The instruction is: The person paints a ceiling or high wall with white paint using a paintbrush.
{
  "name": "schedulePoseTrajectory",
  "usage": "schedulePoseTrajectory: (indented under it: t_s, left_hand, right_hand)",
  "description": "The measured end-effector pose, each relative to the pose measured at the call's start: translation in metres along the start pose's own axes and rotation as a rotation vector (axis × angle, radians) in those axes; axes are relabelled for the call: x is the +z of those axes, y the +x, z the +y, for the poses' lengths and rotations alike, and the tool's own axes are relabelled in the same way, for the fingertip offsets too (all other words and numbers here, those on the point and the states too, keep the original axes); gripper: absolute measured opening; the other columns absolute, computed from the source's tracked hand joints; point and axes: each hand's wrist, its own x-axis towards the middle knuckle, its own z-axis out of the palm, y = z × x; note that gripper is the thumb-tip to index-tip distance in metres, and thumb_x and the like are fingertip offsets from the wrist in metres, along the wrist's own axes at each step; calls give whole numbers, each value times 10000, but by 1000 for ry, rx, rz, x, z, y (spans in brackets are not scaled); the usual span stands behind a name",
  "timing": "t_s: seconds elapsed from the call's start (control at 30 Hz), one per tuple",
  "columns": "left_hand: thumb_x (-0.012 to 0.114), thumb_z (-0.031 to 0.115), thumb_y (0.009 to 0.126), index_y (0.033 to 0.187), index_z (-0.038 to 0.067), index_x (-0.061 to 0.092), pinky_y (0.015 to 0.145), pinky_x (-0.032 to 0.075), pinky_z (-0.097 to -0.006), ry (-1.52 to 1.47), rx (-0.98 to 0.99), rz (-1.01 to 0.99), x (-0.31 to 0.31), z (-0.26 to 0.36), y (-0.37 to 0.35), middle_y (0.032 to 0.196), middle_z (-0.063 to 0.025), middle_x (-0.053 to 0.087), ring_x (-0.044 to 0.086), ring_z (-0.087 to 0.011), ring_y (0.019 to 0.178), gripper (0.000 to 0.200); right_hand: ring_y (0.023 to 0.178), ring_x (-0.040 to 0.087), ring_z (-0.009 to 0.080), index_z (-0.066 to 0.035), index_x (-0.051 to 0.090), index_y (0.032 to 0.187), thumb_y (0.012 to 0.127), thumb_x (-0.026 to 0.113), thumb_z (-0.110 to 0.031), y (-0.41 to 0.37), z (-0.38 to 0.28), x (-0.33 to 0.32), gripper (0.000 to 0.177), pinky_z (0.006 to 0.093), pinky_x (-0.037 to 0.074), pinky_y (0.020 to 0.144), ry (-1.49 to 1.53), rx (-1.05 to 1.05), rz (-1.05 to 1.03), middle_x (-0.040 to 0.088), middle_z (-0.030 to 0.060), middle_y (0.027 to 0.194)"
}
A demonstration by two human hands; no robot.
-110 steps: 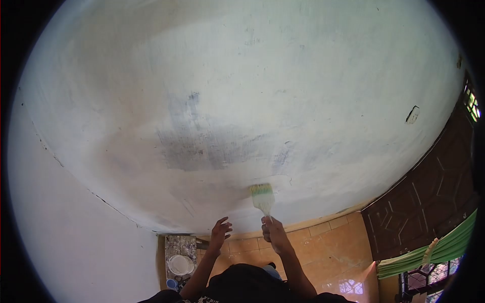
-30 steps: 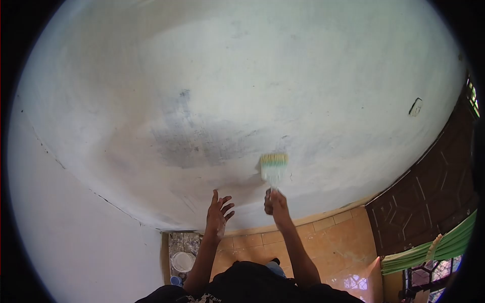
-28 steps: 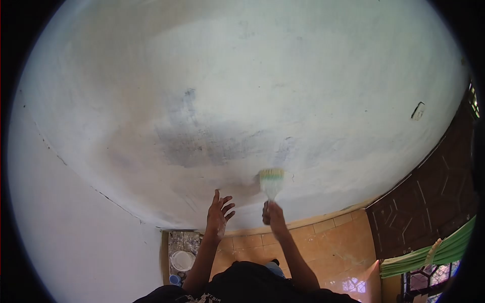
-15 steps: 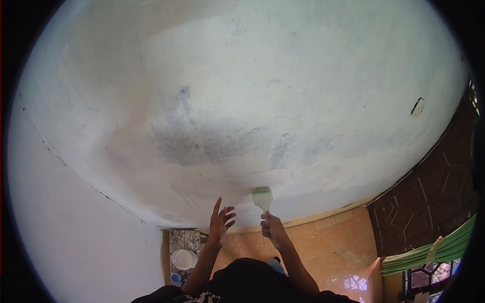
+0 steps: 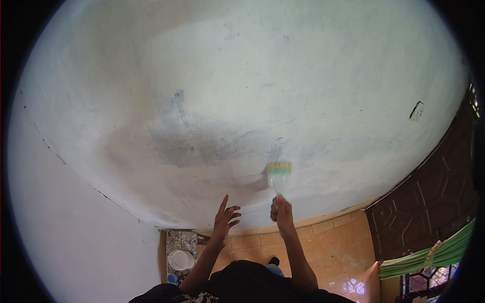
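My right hand (image 5: 282,212) is closed round the handle of a wide paintbrush (image 5: 279,175), its bristles up against or very near the wall; contact cannot be made out. The brush is a little blurred, with pale green and yellowish bristles. Dark grey-blue patches (image 5: 189,144) mark the whitish wall (image 5: 323,86) to the brush's upper left. My left hand (image 5: 226,219) is raised near the lower wall, fingers spread and holding nothing.
At lower left, a paint-spattered stand (image 5: 174,240) bears a white tub (image 5: 181,260) and a blue cup (image 5: 172,278). Orange floor tiles (image 5: 323,245) run below the wall. On the right are a dark panelled door (image 5: 404,207), a green curtain (image 5: 429,257) and a wall switch (image 5: 417,111).
My right hand has moved the paintbrush up and to the right along the wall. My left hand has shifted slightly right, fingers still spread.
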Motion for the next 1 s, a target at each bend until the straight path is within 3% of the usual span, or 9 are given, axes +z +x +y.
schedulePoseTrajectory:
  t_s: [0.2, 0.3, 0.5, 0.77, 0.87, 1.0]
  left_hand:
    - [466, 291, 1005, 1526, 195, 209, 872, 455, -346, 20, -19, 7, 12, -12, 7, 1165, -66, 567, 550, -164, 992, 589]
    - [481, 304, 999, 1525, 191, 212, 872, 452, -347, 17, -19, 6, 22, -20, 10, 1164, -64, 568, 549, -164, 994, 601]
    - [516, 330, 981, 1526, 180, 206, 886, 460, -349, 9, -15, -5, 44, -32, 20, 1188, -76, 580, 563, -168, 1007, 645]
    - [506, 323, 987, 1532, 165, 176, 895, 457, -351, -24, 13, 11, 72, -29, 27, 1196, -79, 581, 559, -170, 1022, 656]
    - [515, 331, 984, 1536, 166, 153, 894, 457, -355, -27, 19, -7, 82, -34, 28, 1195, -77, 582, 564, -171, 1015, 681]
    - [528, 350, 976, 1540, 173, 132, 891, 457, -360, 0, 5, -18, 96, -31, 31, 1186, -73, 587, 568, -168, 1005, 711]
  right_hand:
    - [444, 261, 21, -120, 476, 861, 1004, 442, -445, -38, 84, -57, 357, 199, 215, 406, 70, 427, 69, 296, -97, 582]
    - [445, 257, 20, -111, 482, 915, 1007, 449, -418, -37, 93, -72, 322, 199, 221, 403, 74, 508, 7, 301, -98, 595]
    - [450, 221, 8, -104, 487, 959, 1016, 443, -375, -26, -11, -58, 279, 182, 205, 407, 165, 442, -146, 293, -98, 612]
    - [475, 189, 6, -110, 466, 876, 1016, 443, -401, -41, -150, -27, 324, 181, 164, 416, 73, 127, -303, 273, -91, 614]
    - [478, 199, 14, -109, 454, 851, 1014, 442, -411, -18, -160, -33, 343, 187, 163, 421, 46, -33, -231, 270, -86, 610]
    - [476, 225, 14, -117, 447, 832, 1019, 426, -416, 19, -99, -62, 353, 199, 181, 417, 1, -33, -134, 282, -84, 600]
